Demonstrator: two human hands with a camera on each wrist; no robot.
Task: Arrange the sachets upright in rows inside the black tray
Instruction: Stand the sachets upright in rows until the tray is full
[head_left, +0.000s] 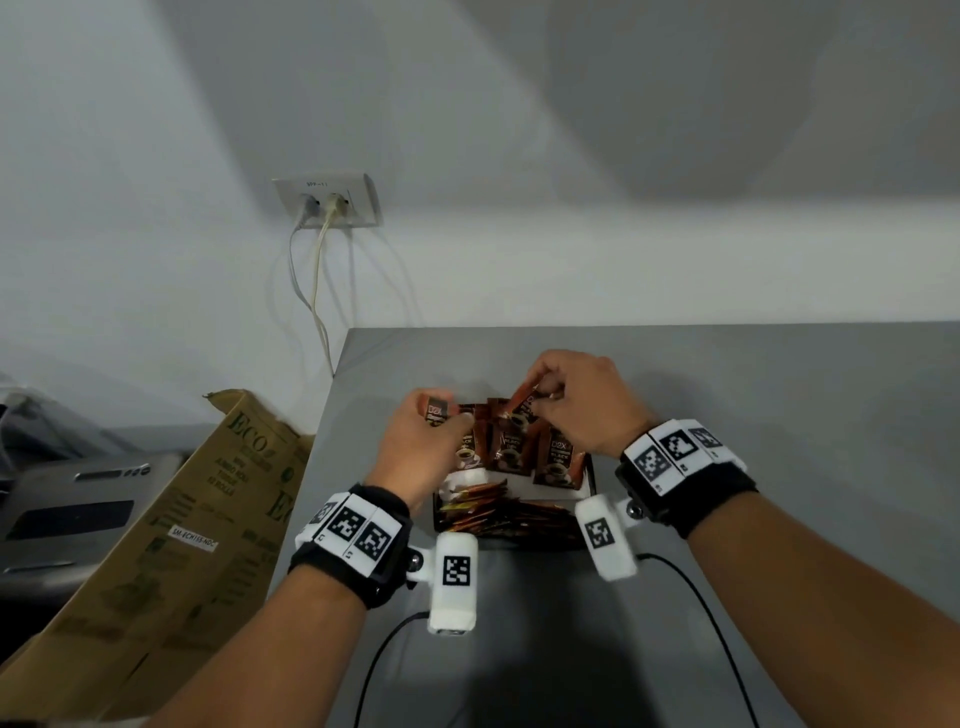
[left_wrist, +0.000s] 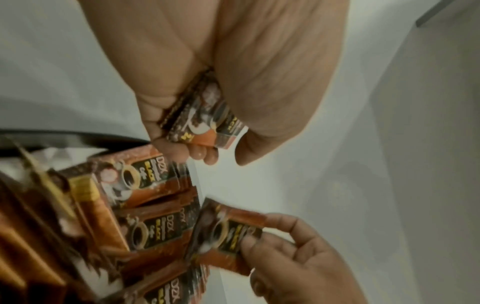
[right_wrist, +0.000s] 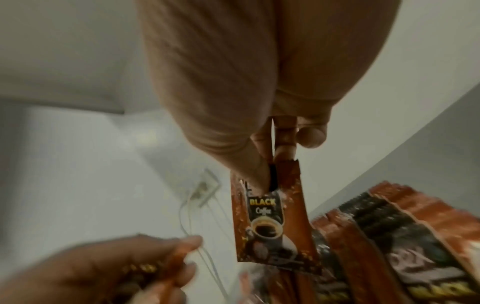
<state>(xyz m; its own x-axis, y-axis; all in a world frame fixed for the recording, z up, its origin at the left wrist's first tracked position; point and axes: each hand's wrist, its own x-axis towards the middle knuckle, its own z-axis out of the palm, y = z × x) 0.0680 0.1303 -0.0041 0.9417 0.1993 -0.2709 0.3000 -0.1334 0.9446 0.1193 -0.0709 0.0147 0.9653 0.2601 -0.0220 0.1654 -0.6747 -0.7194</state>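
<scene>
Wrist-mounted cameras and their cables sit nearest the viewer, at the near edge of the bench (head_left: 779, 395). Beyond them lies the black tray (head_left: 591, 480). Its near part holds sachets lying flat in a loose heap (head_left: 483, 512). Its far part holds standing sachets (head_left: 511, 452) in rows, printed faces toward the viewer, long axes roughly vertical.

Right hand (head_left: 576, 400): thumb and fingers pinch the top edge of one sachet (right_wrist: 272, 224). This sachet hangs below the hand, long axis near vertical and slightly tilted, lower edge just above the far row. It is apart from the tray floor.

Left hand (head_left: 421, 441): fingers are curled around a small bundle of sachets (left_wrist: 205, 117) at the far left corner of the tray.

Judgement: the right hand is the nearer one to the open slot in the far row. The coming move is a straight descent along the sachet's long axis, keeping its printed face parallel to its neighbours.

Beyond the bench, a cardboard box (head_left: 208, 519) leans at the left, and a wall socket (head_left: 330, 200) with two plugged cables sits on the far wall.
</scene>
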